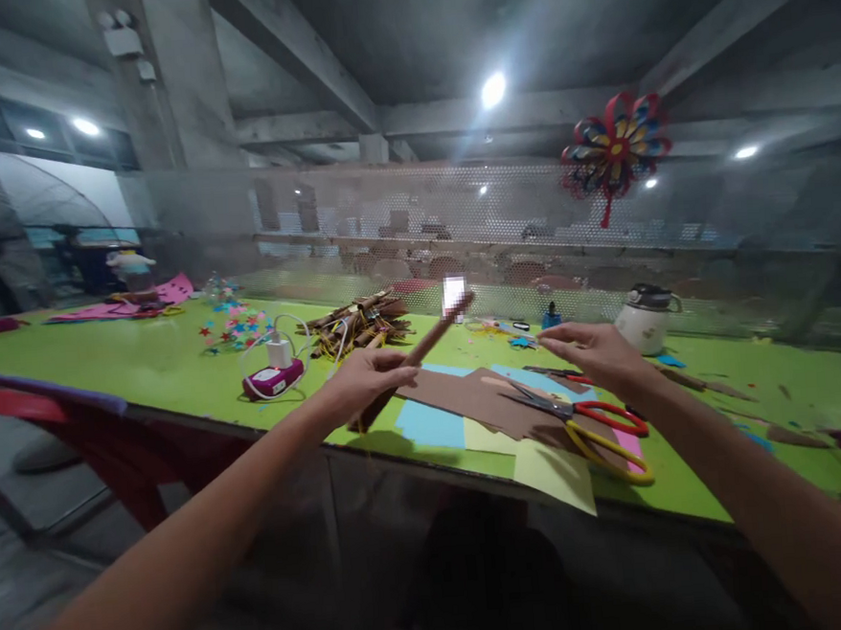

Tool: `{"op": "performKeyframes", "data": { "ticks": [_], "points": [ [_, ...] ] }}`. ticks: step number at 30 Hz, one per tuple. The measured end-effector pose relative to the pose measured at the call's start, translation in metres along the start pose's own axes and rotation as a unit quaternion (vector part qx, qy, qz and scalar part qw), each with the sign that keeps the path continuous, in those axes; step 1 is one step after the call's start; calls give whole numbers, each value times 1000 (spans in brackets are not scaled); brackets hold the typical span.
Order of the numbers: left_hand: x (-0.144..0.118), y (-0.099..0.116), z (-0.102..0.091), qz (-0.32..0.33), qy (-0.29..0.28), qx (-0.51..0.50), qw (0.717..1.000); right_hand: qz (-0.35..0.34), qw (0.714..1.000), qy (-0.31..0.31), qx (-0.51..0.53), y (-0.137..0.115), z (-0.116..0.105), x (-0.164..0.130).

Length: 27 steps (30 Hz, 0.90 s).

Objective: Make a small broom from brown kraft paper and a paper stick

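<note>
A slim brown paper tube (442, 329) slants up and away from my left hand (373, 381), which is closed around it near its lower part. My right hand (596, 346) is raised over the table, thumb and fingertips drawn close together; whatever they pinch, if anything, is too small to make out. Just beyond those fingertips shows a blue paper star (523, 343). Below the hands, scissors (567, 410) with one red and one yellow handle lie over brown cardboard (462, 398). Under that are light blue paper (432, 425) and pale yellow paper (557, 473).
On the green table (179, 361) are a bundle of brown tubes (363, 321), a magenta power strip (273, 378) with a white charger, scattered paper stars (238, 328) and a white jug (644, 323). A perforated screen (399, 211) stands behind. A red chair (149, 449) is at left.
</note>
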<state>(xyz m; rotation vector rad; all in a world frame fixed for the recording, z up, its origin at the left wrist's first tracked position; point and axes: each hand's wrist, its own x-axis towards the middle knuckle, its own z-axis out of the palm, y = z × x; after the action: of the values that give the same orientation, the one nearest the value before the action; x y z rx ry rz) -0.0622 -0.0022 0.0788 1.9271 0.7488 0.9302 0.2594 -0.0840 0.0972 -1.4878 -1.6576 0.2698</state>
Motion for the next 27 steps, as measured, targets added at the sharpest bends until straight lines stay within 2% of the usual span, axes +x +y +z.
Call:
{"op": "performKeyframes", "data": {
  "ticks": [1, 2, 5, 7, 9, 12, 13, 15, 18, 21, 24, 26, 27],
  "points": [
    [-2, 4, 0, -12, 16, -59, 998, -6, 1000, 13, 16, -10, 5, -5],
    [-4, 9, 1, -24, 33, -119, 992, -24, 999, -5, 48, -21, 13, -10],
    [-5, 28, 6, -45, 79, -241, 966, -102, 979, -133, 114, -53, 48, -21],
    [-5, 43, 10, -32, 90, -280, 955, -96, 958, -170, 211, -72, 79, -22],
    [-4, 56, 14, -8, 97, -307, 947, -68, 915, -185, 351, -88, 110, -20],
    [-5, 65, 15, 17, 131, -344, 930, -31, 824, -220, 521, -106, 147, -25],
    [-5, 64, 14, 20, 147, -355, 923, -11, 800, -230, 554, -109, 155, -30],
    [-6, 57, 9, 15, 180, -378, 908, 33, 773, -243, 585, -110, 165, -45],
    [-8, 39, 2, -7, 246, -416, 876, 96, 763, -278, 575, -98, 166, -73],
    [-10, 20, -3, -17, 304, -440, 845, 145, 773, -311, 534, -81, 149, -101],
    [-13, 6, -3, -11, 337, -448, 828, 145, 832, -336, 418, -58, 115, -127],
    [-15, 0, -1, -4, 353, -453, 818, 144, 865, -374, 303, -34, 84, -144],
    [-16, -1, 0, 0, 358, -457, 814, 155, 885, -360, 251, -19, 66, -152]
  ]
}}
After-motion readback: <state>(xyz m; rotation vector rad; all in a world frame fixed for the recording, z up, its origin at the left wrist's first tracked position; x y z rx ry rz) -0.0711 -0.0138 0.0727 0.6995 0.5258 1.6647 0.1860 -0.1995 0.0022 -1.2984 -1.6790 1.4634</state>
